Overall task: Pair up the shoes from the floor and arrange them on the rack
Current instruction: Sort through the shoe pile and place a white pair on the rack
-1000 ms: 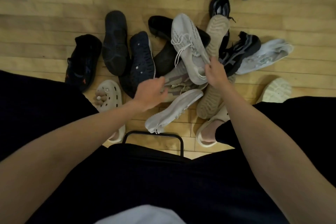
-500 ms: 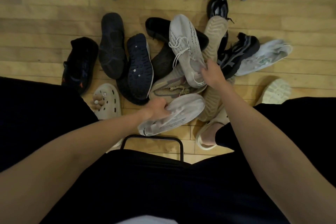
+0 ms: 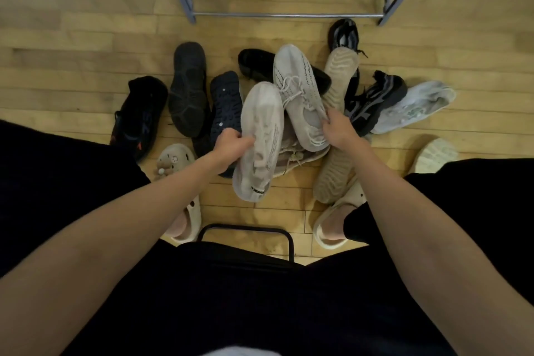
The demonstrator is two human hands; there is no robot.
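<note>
A pile of shoes lies on the wooden floor in front of me. My left hand [image 3: 231, 147] grips a pale grey knit sneaker [image 3: 260, 139], lifted above the pile with its toe pointing away from me. My right hand [image 3: 336, 127] holds the heel of its laced match [image 3: 300, 95], which is also raised, toe away. The two sneakers are side by side. The metal shoe rack [image 3: 286, 14] stands beyond the pile, and its visible rails hold nothing.
Dark shoes [image 3: 187, 89] lie left of the pile, a tan upturned sole [image 3: 335, 130] and black-grey trainers [image 3: 372, 104] to the right, a white sneaker [image 3: 413, 107] far right. My feet wear cream clogs [image 3: 185, 217]. A black chair frame [image 3: 248, 231] is between my legs.
My left hand took hold of the pale sneaker low in the pile and lifted it upright beside the laced one. My right hand kept its hold on the laced sneaker.
</note>
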